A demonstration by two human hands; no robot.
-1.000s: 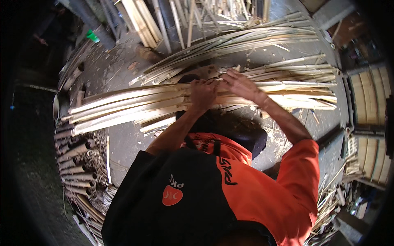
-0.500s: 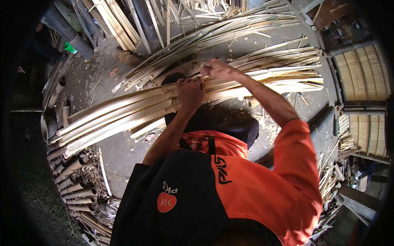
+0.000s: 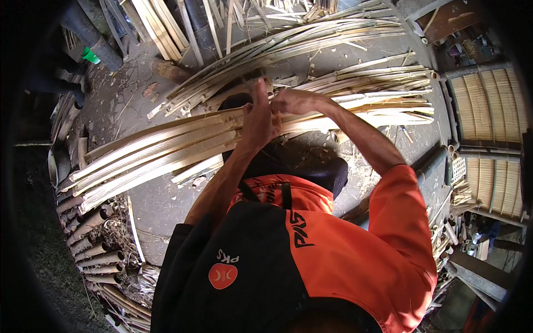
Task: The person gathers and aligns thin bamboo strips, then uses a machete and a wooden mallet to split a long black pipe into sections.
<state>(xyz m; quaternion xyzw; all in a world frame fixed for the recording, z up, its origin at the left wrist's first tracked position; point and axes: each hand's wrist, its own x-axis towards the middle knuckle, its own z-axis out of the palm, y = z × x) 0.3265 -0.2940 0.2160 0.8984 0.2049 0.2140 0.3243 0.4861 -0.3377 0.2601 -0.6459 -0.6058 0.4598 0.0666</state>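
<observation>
A: What flanked the long bundle (image 3: pixel 288 41)?
B: Left, pale poles (image 3: pixel 160 30) and a log (image 3: pixel 168 71); beneath, littered grey floor (image 3: pixel 155 213); right, 2 slatted panels (image 3: pixel 482 100).
A: The split strips (image 3: pixel 161 145)?
B: Pale and curved, they lay on the bundle's near side. The right hand (image 3: pixel 294 102) had curled fingers; the left hand (image 3: pixel 259 123) was blurred; neither grip could be told.

A head-worn fisheye camera looks steeply down over the wearer's nearby shirt (image 3: pixel 344 255) toward the left hand (image 3: pixel 259 123) and right hand (image 3: pixel 294 102) beyond. The floor's (image 3: pixel 158 222) left and right edges bend.
</observation>
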